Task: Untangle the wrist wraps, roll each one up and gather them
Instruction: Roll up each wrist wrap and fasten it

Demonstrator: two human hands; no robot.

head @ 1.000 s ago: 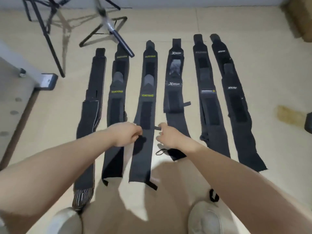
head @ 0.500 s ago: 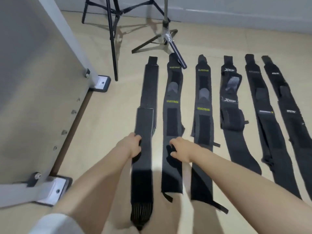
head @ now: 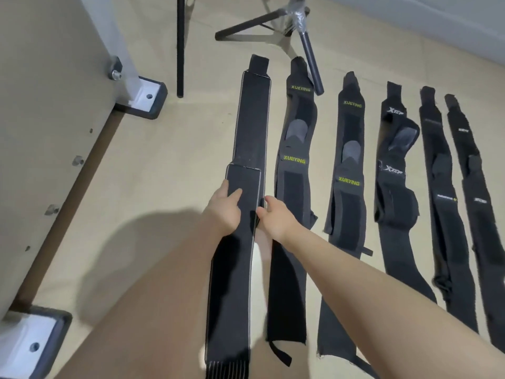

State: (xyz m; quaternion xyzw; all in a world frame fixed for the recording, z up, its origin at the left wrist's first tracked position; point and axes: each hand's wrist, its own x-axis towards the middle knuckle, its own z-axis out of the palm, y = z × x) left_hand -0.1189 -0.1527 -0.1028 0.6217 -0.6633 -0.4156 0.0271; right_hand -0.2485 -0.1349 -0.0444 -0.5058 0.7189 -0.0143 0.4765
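Six long black fabric wrist wraps laid flat, side by side on beige floor. Leftmost wrap, grey-edged, plain black: left hand grasping its left edge, thumb across the top face. Right hand at its right edge, fingers curled against it; grasp not discernible. Black tripod leg overlapping far end of the second wrap.

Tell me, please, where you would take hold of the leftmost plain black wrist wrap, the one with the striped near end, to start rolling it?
I would grip the plain black wrist wrap at its striped elastic near end, coming from the person's side. It lies flat and straight, that end is free and closest, and both long edges are clear for fingers. The left hand and right hand are at its middle.
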